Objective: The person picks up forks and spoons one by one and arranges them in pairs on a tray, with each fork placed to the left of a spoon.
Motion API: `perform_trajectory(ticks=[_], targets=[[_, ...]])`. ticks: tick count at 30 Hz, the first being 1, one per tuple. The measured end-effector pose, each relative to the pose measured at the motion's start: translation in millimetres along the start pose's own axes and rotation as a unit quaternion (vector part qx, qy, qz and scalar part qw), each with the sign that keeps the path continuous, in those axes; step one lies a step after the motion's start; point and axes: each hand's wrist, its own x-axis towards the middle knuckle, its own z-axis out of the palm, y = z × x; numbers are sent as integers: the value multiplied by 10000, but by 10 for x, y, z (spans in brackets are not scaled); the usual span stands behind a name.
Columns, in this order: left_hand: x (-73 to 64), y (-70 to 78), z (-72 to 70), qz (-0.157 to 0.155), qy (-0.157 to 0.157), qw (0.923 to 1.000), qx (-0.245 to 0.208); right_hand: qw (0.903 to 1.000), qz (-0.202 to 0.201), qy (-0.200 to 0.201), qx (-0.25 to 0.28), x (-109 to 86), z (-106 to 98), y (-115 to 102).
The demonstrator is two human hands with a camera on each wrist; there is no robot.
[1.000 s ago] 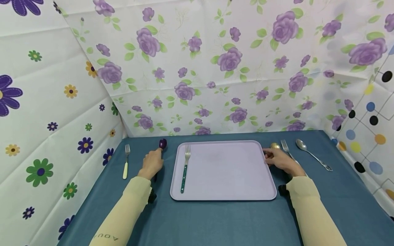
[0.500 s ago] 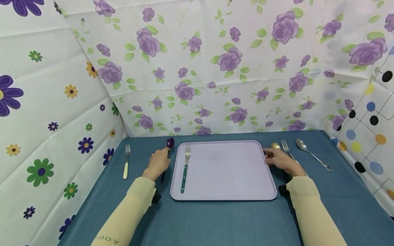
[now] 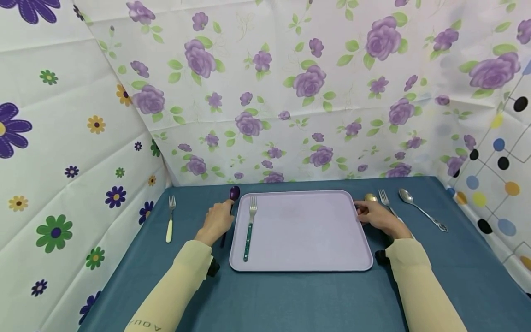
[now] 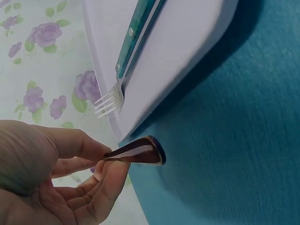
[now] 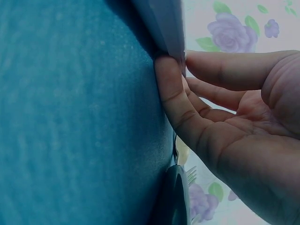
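Note:
My left hand (image 3: 215,222) pinches a dark purple spoon (image 3: 234,192) just left of the tray, its bowl pointing away from me. In the left wrist view, thumb and fingers close on the spoon's handle (image 4: 138,153), whose end shows above the blue cloth. A pale lilac rectangular tray (image 3: 307,230) lies in the middle, with a green-handled fork (image 3: 248,235) along its left side. At the tray's right edge my right hand (image 3: 379,217) pinches the rim, thumb on top and a finger beneath in the right wrist view.
A fork with a cream handle (image 3: 170,222) lies at the far left. Right of the tray are a gold spoon (image 3: 370,197), partly hidden by the hand, a silver fork (image 3: 384,197) and a silver spoon (image 3: 421,210). Floral sheets (image 3: 282,92) stand behind the blue-covered table (image 3: 298,304).
The left hand has carried the purple spoon rightward, closer to the tray's left edge. My right hand stays at the tray's rim, and the tray has not visibly moved.

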Motion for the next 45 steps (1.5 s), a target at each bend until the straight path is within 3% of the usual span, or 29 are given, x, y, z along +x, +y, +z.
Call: perform_trajectory(ticks=[9,18,28,45], targets=[[20,91,-2,118,6,9999,10,10000,-41,-26,-12,6,9,12],[24,229,1,174,-213,9993,-267,10000,-47,-15,-18,1,16,15],[16,280,34,168,-365,9978,-530,9999,-102,1,-80,-1,6,29],[3,436,148,388,-398,9973,-488,10000,-1,11,-12,9,5,21]])
